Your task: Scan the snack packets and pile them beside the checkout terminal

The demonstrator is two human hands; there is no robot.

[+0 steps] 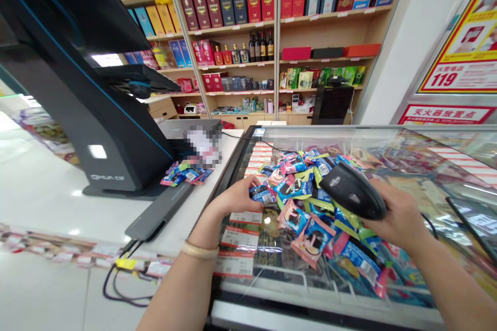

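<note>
A heap of small wrapped snack packets, blue with pink or lime-green ends, lies on the glass top in front of me. At the heap's left edge, my left hand has its thumb and fingers closed around a blue snack packet; the fingertips are partly hidden. My right hand grips a black barcode scanner above the right part of the heap. The scanner's head points left, and its handle is mostly covered by the hand.
To the left, a dark point-of-sale terminal stands on a white counter, with more snack packets near its base. Price labels line the glass. A dark-framed device lies at right. Bottle and box shelves rise behind.
</note>
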